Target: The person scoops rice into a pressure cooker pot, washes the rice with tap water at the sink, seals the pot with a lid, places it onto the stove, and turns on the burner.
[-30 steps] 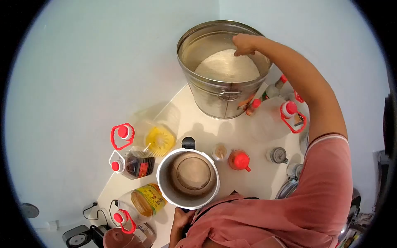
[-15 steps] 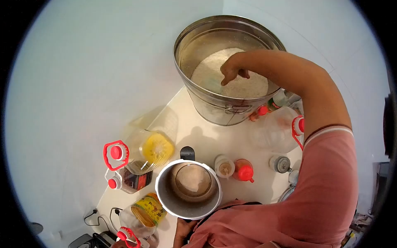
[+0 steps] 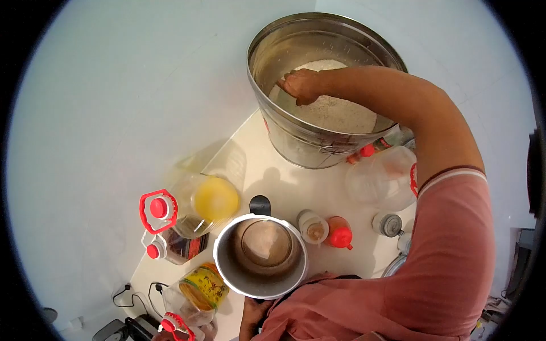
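My right hand (image 3: 302, 86) reaches into a large metal bin (image 3: 301, 145), just over the pale rice-like grain (image 3: 341, 116) inside it. Its fingers are curled; something clear may be in them, but I cannot make it out. Below, my left hand (image 3: 256, 311) is wrapped round the near handle of a deep metal pot (image 3: 227, 270), mostly hidden under the rim. The pot stands tilted toward me, with a pale heap (image 3: 266, 241) at its bottom. A black handle (image 3: 260, 205) sticks out on its far side.
Left of the pot stand a jug of yellow oil (image 3: 216, 199), a dark bottle (image 3: 185, 247) and a yellow-labelled jug (image 3: 207, 287). To its right are a small clear jar (image 3: 313, 227), a red-capped jar (image 3: 339, 234), a grey-lidded jar (image 3: 389, 224) and a large clear jug (image 3: 381, 179).
My right hand has moved left and slightly up within the bin, its fingers now pointing left. The left hand stays at the pot. The view has shifted a little.
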A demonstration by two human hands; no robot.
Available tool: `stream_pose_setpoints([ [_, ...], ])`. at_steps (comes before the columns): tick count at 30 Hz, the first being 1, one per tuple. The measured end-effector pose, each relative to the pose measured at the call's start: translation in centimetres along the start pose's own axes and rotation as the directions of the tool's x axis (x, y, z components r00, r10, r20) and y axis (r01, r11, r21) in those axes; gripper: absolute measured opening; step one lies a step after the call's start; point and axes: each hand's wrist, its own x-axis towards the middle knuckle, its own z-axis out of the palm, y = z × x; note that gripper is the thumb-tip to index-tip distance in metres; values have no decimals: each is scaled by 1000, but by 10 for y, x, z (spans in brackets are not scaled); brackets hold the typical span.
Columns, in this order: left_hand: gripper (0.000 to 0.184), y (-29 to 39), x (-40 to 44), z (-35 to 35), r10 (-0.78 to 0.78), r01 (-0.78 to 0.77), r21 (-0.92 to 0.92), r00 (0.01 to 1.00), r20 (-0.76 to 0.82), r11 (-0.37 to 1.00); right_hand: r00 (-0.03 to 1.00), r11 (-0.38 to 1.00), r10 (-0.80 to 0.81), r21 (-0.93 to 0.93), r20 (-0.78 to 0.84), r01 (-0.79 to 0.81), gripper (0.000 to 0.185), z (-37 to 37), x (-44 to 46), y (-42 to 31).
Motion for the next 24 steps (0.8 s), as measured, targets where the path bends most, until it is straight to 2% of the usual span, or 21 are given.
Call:
stream_pose_setpoints([
  [2, 85, 2, 1, -4, -39, 36, 50, 998, 55, 998, 993, 995, -99, 3, -71, 100, 54, 13, 15, 0],
  [6, 90, -16, 9, -13, -79, 76, 80, 996, 41, 994, 995, 984, 20, 172, 102, -37, 42, 39, 41, -14],
  [7, 91, -12, 8, -10, -72, 68, 76, 996, 56, 995, 996, 967, 51, 245, 78, -68, 37, 36, 35, -16],
  [10, 93, 7, 5, -1, -58, 53, 77, 996, 65, 996, 994, 992, 110, 61, 16, -111, 32, 21, 27, -12],
  [11, 94, 8, 4, -1, -62, 57, 83, 996, 59, 995, 989, 982, 150, 114, 7, -150, 28, 18, 28, -3],
  [15, 96, 7, 5, -1, -67, 64, 54, 996, 53, 997, 956, 974, 223, 89, -189, -210, 19, 17, 25, 11],
  [18, 95, -6, 8, -6, -74, 72, 34, 997, 36, 997, 983, 964, 182, 189, 39, -186, 27, 17, 29, -2],
  [19, 95, -2, 7, -6, -72, 70, 72, 997, 29, 995, 990, 982, 140, 129, -8, -138, 32, 29, 31, -2],
  [21, 96, 15, 3, 2, -79, 79, 131, 997, -4, 988, 975, 963, 222, 153, 16, -222, 39, 42, 32, -8],
  [22, 80, 29, 0, 11, -60, 65, 119, 997, -43, 991, 970, 956, 242, 162, 21, -243, 42, 47, 38, -14],
  [24, 74, 15, 6, 0, -14, 12, 207, 1000, 12, 978, 978, 980, 189, 85, -84, -182, 43, 59, 41, -17],
])
